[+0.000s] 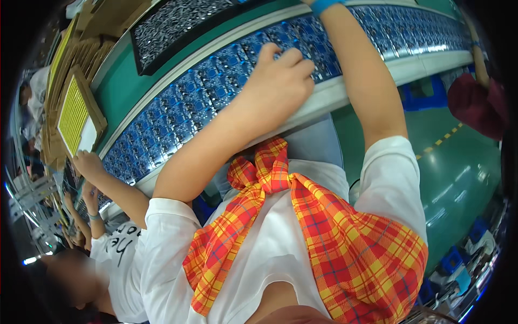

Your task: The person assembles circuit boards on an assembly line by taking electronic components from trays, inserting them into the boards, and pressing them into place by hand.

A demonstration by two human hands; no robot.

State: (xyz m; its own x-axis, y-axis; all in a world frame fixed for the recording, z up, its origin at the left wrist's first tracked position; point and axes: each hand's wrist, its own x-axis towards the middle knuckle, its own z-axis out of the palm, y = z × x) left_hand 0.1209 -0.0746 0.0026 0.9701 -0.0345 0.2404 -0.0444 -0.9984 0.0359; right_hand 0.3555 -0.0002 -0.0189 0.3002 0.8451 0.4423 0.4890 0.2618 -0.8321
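Observation:
My left hand is over a long row of blue circuit boards, near the front edge of the line. Its fingers are curled inward with thumb and forefinger drawn together; whatever may be between them is hidden. My right forearm reaches across the boards toward the far side. A blue band circles that wrist, and the right hand beyond it is cut off by the upper edge, so its fingers do not show. The boards carry many small parts.
Behind the line stands a black tray heaped with small metallic parts. Cardboard boxes, one holding yellow strips, stand far left. A co-worker's hand is near them. A pale rail edges the line; a blue stool stands right.

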